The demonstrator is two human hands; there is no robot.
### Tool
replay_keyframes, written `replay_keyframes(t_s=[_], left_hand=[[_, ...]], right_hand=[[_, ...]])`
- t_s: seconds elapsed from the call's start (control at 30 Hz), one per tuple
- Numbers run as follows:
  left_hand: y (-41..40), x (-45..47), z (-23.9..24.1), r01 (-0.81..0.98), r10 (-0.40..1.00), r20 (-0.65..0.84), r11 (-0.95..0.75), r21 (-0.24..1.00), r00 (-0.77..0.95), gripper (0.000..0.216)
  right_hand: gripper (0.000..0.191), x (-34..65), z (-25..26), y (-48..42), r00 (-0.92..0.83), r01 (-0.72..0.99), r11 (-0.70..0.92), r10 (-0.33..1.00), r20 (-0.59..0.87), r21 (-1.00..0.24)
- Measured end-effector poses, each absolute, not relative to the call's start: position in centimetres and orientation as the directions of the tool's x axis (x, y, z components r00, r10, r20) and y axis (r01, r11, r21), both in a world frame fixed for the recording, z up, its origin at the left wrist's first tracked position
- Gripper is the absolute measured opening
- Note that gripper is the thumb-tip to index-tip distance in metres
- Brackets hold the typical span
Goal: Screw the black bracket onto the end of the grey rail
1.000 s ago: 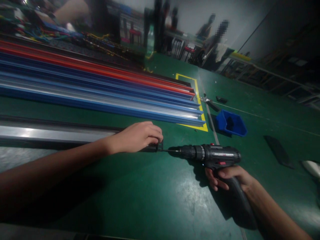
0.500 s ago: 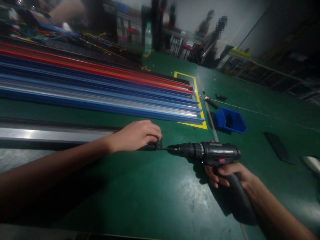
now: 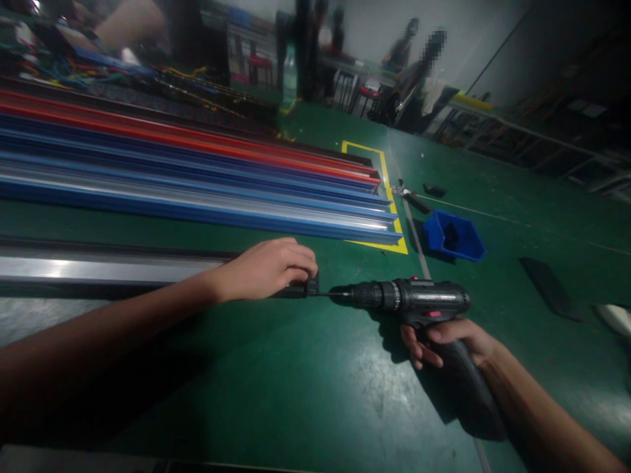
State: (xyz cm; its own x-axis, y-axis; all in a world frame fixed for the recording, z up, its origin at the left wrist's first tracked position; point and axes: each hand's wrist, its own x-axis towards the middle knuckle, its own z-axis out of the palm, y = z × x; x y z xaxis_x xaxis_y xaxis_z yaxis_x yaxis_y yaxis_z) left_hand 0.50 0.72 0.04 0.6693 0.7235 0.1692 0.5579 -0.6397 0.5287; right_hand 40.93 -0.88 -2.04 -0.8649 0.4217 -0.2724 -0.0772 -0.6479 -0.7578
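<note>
My right hand is wrapped round the grip of a black cordless drill, which lies level and points left. Its long thin bit reaches the end of a dark metal profile with a shiny inner face. At that end stands a small black end cap, which the bit meets. My left hand is closed over the profile's end, fingertips on the end cap; the forearm lies across the profile and hides part of it.
Blue profiles and a red profile lie side by side beyond, ending at a yellow tape outline. A blue bin with dark contents, pliers and a black flat piece are to the right. A co-worker's arm is far left.
The drill has shifted very slightly left, toward the profile's end. My left hand stays on the end cap.
</note>
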Motion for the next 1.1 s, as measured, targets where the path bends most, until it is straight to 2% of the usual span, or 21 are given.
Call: replay_keyframes(t_s=[1.1], left_hand=[[0.69, 0.49, 0.22, 0.583, 0.745, 0.125, -0.604, 0.543, 0.655, 0.02]], right_hand=[[0.035, 40.7, -2.01, -0.94, -0.88, -0.101, -0.653, 0.41, -0.239, -0.75]])
